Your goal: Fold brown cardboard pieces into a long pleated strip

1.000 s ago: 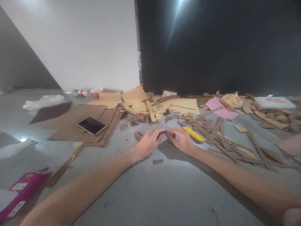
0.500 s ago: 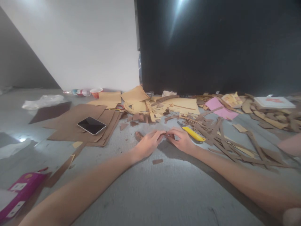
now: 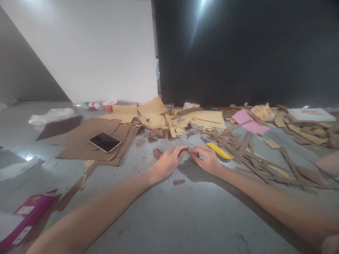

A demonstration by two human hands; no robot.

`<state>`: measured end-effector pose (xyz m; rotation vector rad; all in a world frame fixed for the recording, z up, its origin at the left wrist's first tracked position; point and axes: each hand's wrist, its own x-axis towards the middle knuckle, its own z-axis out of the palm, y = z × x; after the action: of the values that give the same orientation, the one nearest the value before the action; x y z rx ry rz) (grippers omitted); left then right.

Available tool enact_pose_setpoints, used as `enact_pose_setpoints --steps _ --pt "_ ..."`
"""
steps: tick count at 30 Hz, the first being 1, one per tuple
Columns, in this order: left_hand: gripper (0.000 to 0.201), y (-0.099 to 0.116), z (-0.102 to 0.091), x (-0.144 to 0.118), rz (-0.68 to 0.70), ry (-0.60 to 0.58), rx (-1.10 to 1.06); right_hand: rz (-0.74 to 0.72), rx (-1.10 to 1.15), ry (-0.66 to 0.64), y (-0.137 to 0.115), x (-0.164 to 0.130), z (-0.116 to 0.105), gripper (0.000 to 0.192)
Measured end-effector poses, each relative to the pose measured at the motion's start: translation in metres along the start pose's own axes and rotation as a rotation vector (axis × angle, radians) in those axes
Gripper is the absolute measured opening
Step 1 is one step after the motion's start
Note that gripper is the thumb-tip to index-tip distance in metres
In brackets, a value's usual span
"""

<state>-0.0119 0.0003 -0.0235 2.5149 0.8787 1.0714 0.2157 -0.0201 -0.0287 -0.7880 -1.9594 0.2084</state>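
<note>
My left hand (image 3: 168,161) and my right hand (image 3: 207,159) meet at the fingertips over the grey surface. Between them they pinch a small brown cardboard piece (image 3: 187,149), mostly covered by the fingers. A curled brown piece (image 3: 157,153) pokes out beside my left hand, its far end hidden. Closer to me lies a small flat brown scrap (image 3: 179,182). Just beyond my right hand rests a yellow utility knife (image 3: 219,151), its blade end pointing up and left.
To the left, a phone (image 3: 105,141) lies on stacked brown sheets (image 3: 79,151). A magenta case (image 3: 33,215) sits front left. Brown strips (image 3: 265,169) spread to the right, near another person's arm (image 3: 328,163). Tan sheets (image 3: 124,112), a pink sheet (image 3: 249,121) and a paper cup (image 3: 109,104) are farther back.
The view has shifted slightly, so things sit a little farther right. My fingertips have parted a touch, and more of the small brown piece shows between them.
</note>
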Motion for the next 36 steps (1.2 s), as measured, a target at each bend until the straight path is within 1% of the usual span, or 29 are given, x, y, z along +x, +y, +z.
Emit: enact_pose_setpoints --steps 6,9,14,18,25,32,36 --pt "0.025 -0.0082 0.0050 -0.0024 -0.010 0.052 -0.009 0.004 0.023 -0.074 -0.0013 0.0023 -0.0023 0.022" --pt "0.024 -0.0098 0.0059 -0.0025 -0.001 0.031 0.008 0.026 0.009 -0.098 -0.0032 0.0031 -0.0029 0.024" --pt "0.025 -0.0055 0.0040 -0.0017 0.030 -0.002 0.021 0.046 -0.003 -0.136 -0.0039 0.0030 -0.0024 0.024" --pt "0.025 -0.0028 0.0040 -0.0022 0.090 -0.043 0.021 0.072 -0.026 -0.140 -0.0005 0.0018 -0.0013 0.025" --pt "0.025 -0.0027 0.0034 -0.0014 0.078 -0.063 0.036 0.079 -0.027 -0.157 0.0049 0.0001 -0.0004 0.022" --pt "0.028 -0.0057 0.0040 0.0047 0.033 -0.047 0.126 0.130 -0.046 -0.116 0.0036 0.0046 -0.0010 0.021" --pt "0.025 -0.0063 0.0054 0.0059 0.086 -0.005 0.107 0.155 -0.059 -0.093 0.0023 0.0063 -0.0022 0.020"
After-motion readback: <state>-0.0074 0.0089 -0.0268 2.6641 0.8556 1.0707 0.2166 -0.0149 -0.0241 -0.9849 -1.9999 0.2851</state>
